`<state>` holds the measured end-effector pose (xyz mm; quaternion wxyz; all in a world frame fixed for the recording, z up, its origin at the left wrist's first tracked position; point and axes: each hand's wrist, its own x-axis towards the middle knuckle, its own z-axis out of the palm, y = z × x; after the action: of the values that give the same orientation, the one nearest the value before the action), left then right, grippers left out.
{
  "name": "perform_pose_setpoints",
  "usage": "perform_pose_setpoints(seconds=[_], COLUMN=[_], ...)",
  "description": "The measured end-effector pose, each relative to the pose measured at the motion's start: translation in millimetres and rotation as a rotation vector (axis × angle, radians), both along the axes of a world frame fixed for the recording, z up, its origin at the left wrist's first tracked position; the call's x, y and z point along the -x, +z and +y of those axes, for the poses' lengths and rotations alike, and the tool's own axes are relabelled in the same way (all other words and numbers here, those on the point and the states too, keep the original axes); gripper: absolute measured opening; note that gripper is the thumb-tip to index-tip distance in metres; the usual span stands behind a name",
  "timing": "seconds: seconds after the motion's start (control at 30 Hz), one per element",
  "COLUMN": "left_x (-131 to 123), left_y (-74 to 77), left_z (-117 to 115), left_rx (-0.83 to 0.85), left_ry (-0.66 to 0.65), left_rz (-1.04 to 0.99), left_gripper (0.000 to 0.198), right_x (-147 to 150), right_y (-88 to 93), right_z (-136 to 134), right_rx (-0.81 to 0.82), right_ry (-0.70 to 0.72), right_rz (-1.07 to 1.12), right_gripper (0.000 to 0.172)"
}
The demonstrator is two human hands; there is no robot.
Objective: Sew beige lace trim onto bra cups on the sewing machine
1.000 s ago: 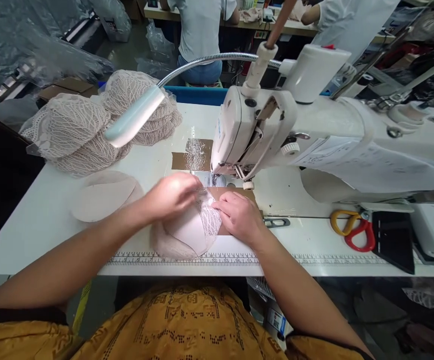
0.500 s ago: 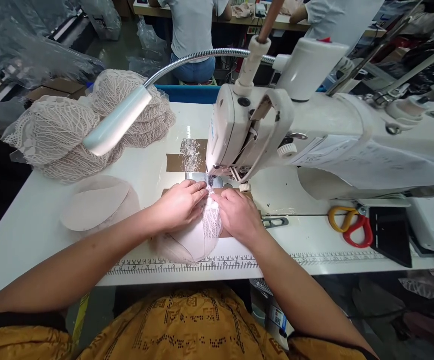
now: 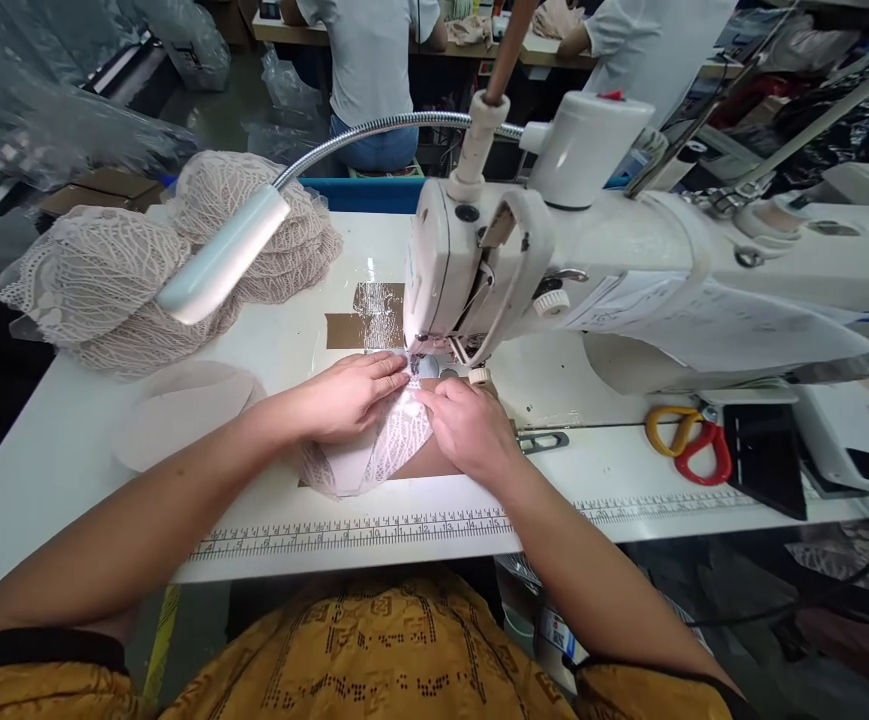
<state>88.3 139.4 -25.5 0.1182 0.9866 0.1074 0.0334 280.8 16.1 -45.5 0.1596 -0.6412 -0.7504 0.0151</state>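
A pale lace bra cup (image 3: 398, 438) lies under the needle area of the white sewing machine (image 3: 440, 265), its front part hidden by my hands. My left hand (image 3: 351, 396) rests flat on its left side, fingers stretched out toward the presser foot. On the other side, my right hand (image 3: 473, 424) is closed, thumb and forefinger pinching the cup's right edge just in front of the foot; the other fingers curl under. Another smooth, pale cup piece (image 3: 171, 420) lies to the left, behind my left forearm.
A pile of lace cups (image 3: 115, 275) stands at the back left, under a lamp (image 3: 224, 255) on a bendy metal neck. Scissors (image 3: 693, 440) and a black flat object (image 3: 764, 460) lie at right. A printed ruler (image 3: 374, 535) runs along the table's front edge. Co-workers sit beyond.
The lace cup has turned and moved forward under the foot, showing more lace on its right side. My left hand has slid slightly forward and left. The whole view has shifted a little.
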Motion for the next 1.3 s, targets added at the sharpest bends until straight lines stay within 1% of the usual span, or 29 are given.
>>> perform_pose_setpoints(seconds=[0.1,0.17,0.27,0.37,0.43,0.5,0.57,0.63,0.7,0.73,0.8,0.9,0.97,1.13,1.3], left_x=[5,5,2,1,3,5,7,9,10,11,12,12,12,11,10], left_y=[8.5,12.0,8.4,-0.1,-3.0,-2.7,-0.1,2.7,4.3,4.3,2.7,-2.4,-5.9,-11.4,-12.6], left_z=[-16,-30,-44,-47,-46,-44,-42,-41,-41,-40,-40,-43,-46,-50,-52], left_rx=[0.02,0.028,-0.032,-0.059,-0.026,0.024,0.078,0.131,0.186,0.208,0.211,0.113,0.044,-0.058,-0.104], left_ry=[0.054,0.091,0.156,0.183,0.194,0.213,0.225,0.239,0.253,0.246,0.189,0.056,0.006,-0.013,-0.01], left_rz=[-0.092,-0.113,-0.085,-0.114,-0.151,-0.159,-0.149,-0.144,-0.149,-0.156,-0.169,-0.161,-0.136,-0.087,-0.059], left_gripper=[0.038,0.033,0.029,0.03,0.026,0.023,0.02,0.019,0.02,0.02,0.021,0.025,0.026,0.03,0.033], right_x=[-3,-4,-6,-9,-11,-12,-9,-4,2,5,10,13,12,11,10], right_y=[-0.7,-0.5,2.4,11.6,20.9,29.9,34.8,33.8,27.7,23.8,16.2,9.1,7.3,6.0,3.9], right_z=[-2,-2,-4,-8,-13,-17,-22,-28,-34,-37,-44,-51,-54,-54,-55], right_rx=[-0.018,-0.024,-0.013,0.003,0.016,0.06,0.13,0.184,0.188,0.173,0.125,0.051,0.032,0.015,0.012], right_ry=[-0.02,-0.034,-0.054,-0.047,-0.029,0.024,0.118,0.202,0.217,0.207,0.179,0.156,0.146,0.146,0.148], right_rz=[0.095,0.141,0.2,0.266,0.302,0.316,0.287,0.192,0.058,0.0,-0.062,-0.056,-0.041,-0.01,0.001], right_gripper=[0.037,0.038,0.035,0.034,0.032,0.031,0.03,0.031,0.031,0.031,0.031,0.032,0.031,0.033,0.036])
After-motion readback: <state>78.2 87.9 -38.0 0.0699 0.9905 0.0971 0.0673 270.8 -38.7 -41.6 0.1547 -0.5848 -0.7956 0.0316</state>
